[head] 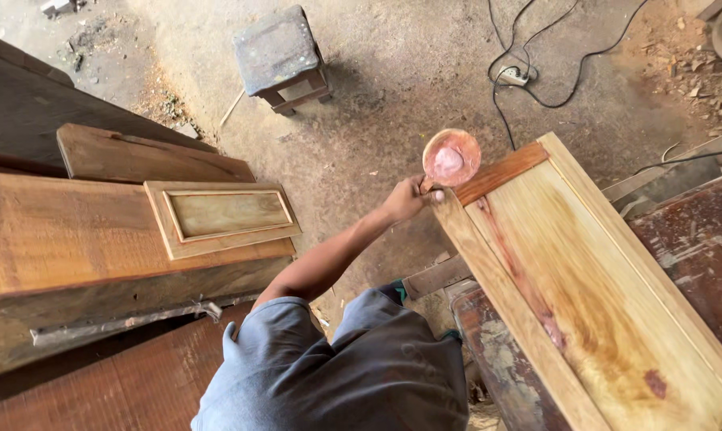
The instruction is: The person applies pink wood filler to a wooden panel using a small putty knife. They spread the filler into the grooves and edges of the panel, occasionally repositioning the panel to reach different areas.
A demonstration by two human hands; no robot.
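- Left hand [405, 199]: one arm reaches from the body at 6 o'clock up to frame centre; the view does not settle which hand it is, taken here as the left. Fingers clenched at the far corner of the wooden panel; whether they also grip the bowl cannot be told.
- Right hand: out of view.
- Round bowl [451, 157]: small, shallow, wood-brown rim, smeared inside with pinkish-red paste, paler lump at centre. Sits just above the hand, at 1 o'clock from it, touching the panel's top corner.
- Wooden panel [584, 295]: framed, pale yellow wood with raised border, reddish streak along the inner left edge, red-brown patch on the top rail. Runs from centre toward 5 o'clock.
- Smaller framed panel [221, 215]: on stacked planks at 9 o'clock.
- Stool [281, 56]: on the dusty floor at 12 o'clock.
- Power strip [514, 77]: with black cables, at 1 o'clock.
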